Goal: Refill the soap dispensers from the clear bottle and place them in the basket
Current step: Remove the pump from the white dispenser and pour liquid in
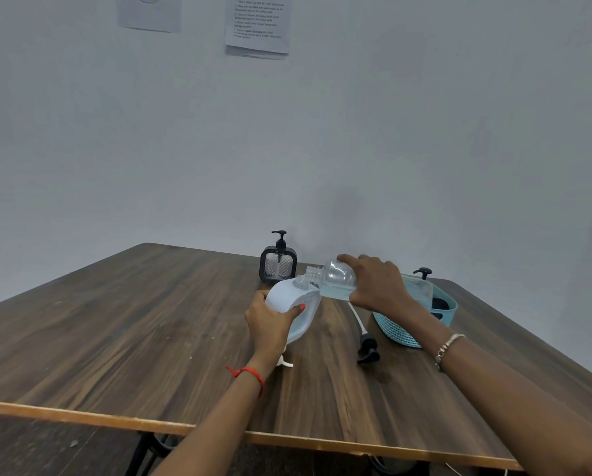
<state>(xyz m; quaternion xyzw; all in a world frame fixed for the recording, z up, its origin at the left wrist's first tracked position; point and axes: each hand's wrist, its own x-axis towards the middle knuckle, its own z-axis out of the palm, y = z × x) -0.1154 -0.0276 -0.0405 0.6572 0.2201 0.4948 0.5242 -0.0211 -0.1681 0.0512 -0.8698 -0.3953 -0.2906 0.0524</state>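
Observation:
My left hand [270,319] grips a pale blue soap dispenser [289,300], tilted to the right, its pump off and its neck open. My right hand [377,285] holds the clear bottle [334,278] on its side, its open mouth just above the dispenser's neck; some clear liquid lies in the bottle. A black pump head [368,348] with a white tube lies on the wooden table [116,338] below my right hand. A black square dispenser [278,266] stands upright at the back. The light blue basket [411,329] sits on the right with a dark dispenser inside, partly hidden by my hand.
A small white part [285,363] lies on the table under my left wrist. The table's front edge runs across the bottom of the view, with dark legs below it. A plain wall with two taped papers [258,25] stands right behind the table.

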